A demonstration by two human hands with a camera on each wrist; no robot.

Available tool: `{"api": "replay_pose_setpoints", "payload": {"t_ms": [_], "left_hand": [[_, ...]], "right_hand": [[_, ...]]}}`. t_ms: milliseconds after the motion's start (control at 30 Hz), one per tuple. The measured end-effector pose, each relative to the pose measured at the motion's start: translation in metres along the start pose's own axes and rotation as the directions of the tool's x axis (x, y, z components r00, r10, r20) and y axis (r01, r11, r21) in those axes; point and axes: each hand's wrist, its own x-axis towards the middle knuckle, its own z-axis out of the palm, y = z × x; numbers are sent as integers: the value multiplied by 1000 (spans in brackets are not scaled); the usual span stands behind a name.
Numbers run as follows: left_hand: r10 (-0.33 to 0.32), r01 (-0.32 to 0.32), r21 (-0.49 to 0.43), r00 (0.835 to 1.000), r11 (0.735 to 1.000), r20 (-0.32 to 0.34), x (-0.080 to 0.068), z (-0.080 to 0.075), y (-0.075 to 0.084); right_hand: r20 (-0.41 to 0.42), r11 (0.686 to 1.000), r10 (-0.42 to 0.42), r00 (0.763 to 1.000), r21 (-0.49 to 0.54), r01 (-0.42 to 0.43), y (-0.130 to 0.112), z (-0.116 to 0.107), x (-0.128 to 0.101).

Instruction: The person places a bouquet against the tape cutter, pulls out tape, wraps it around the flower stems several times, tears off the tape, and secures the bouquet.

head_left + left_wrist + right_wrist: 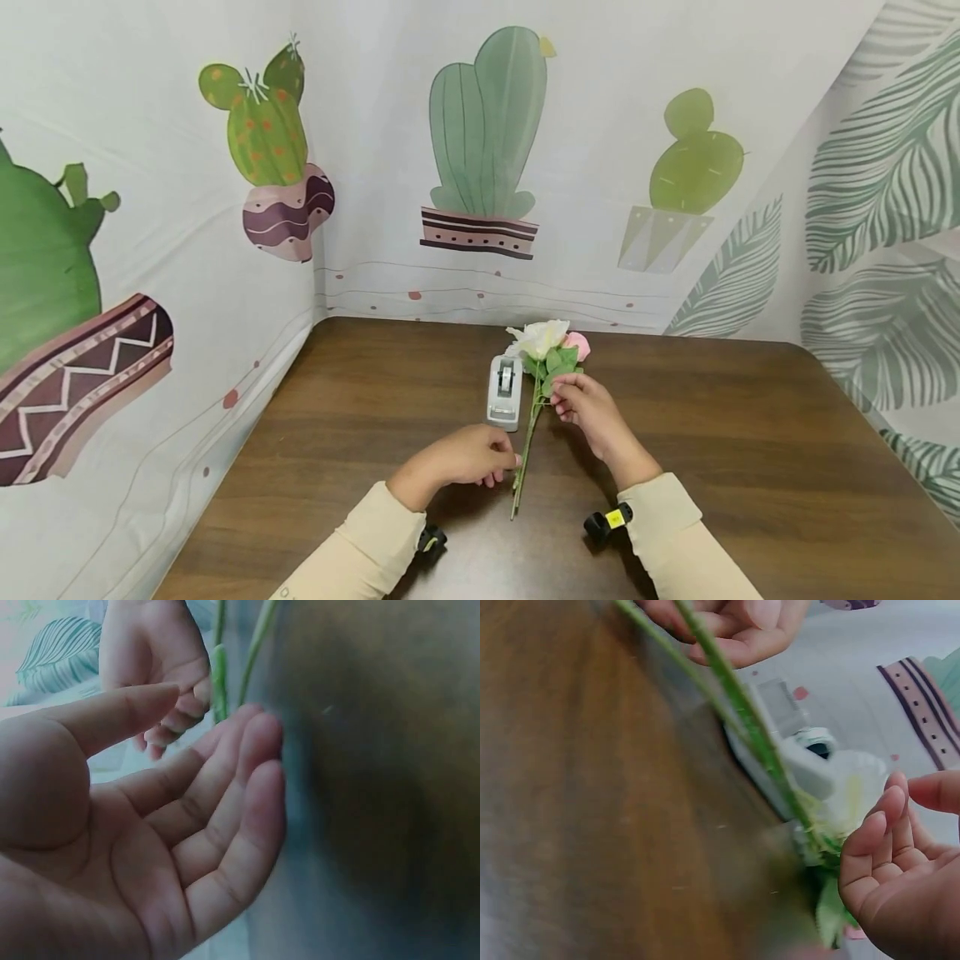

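Note:
Two artificial flowers lie together in the middle of the table, one white flower (542, 340) and one pink flower (577, 344), with green leaves (558, 364) and long green stems (528, 446) pointing toward me. My left hand (468, 456) hovers at the lower stems, its fingers loosely bent in the left wrist view. Close beside the leaves is my right hand (592, 417); the right wrist view shows its thumb and fingertips near each other with nothing visible between them. A clear, shiny patch wraps the stems below the leaves there. Just left of the stems stands a white tape dispenser (503, 393).
A brown wooden table (360, 400) carries everything. White cloth printed with cacti (480, 133) and leaves hangs at the back and sides. Each wrist wears a black camera; the right one (607, 525) bears a yellow label.

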Motion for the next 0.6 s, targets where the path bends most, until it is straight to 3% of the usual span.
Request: {"api": "replay_pose_setpoints", "payload": {"t_ms": [67,167,300,433,500,600], "left_hand": [[64,-62,46,997,997,-43,1,-7,0],[151,-139,93,979,986,-136,0,-18,2],[194,-165,118,933,979,-302,-2,-34,9],[190,-127,169,877,977,-442,-5,-48,10],[195,-101,213,848,972,-492,-5,-54,9],[204,-63,265,811,962,-548,-1,-64,2]], "right_hand": [[6,999,-31,1000,-10,31,-6,-1,-2],[7,994,-88,996,-71,88,-15,-4,-5],[-18,966,-182,983,-193,175,-26,-8,-9],[-15,915,-259,966,-323,240,-34,-10,-14],[3,858,-307,952,-433,278,-36,-12,-16],[36,703,-400,916,-630,332,-38,-15,-19]]}}
